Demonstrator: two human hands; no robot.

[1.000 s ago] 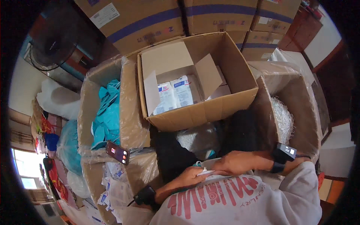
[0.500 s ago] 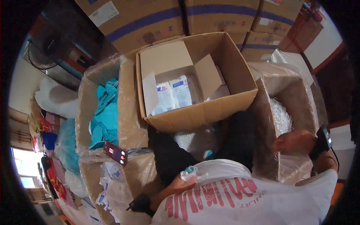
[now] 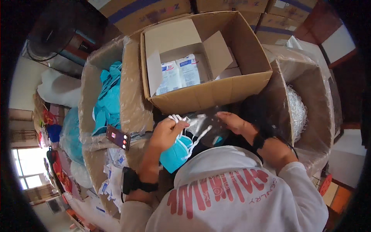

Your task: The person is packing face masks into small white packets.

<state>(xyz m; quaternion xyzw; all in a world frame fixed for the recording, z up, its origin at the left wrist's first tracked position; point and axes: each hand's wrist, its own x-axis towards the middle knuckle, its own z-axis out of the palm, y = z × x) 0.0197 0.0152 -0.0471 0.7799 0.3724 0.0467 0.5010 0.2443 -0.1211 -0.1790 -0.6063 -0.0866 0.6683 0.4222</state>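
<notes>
Near the carton [image 3: 212,92], left hand [image 3: 164,133] clasping teal masks [image 3: 173,157], right hand [image 3: 234,121] seemingly spread, empty

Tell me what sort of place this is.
Probably a makeshift packing room: the left hand holds teal masks, white packets sit in an open box, and cartons are stacked beyond.

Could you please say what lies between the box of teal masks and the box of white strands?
In the head view, a large cardboard box holding white packets; lower in frame, the left hand, holding teal masks, and the right hand.
</notes>
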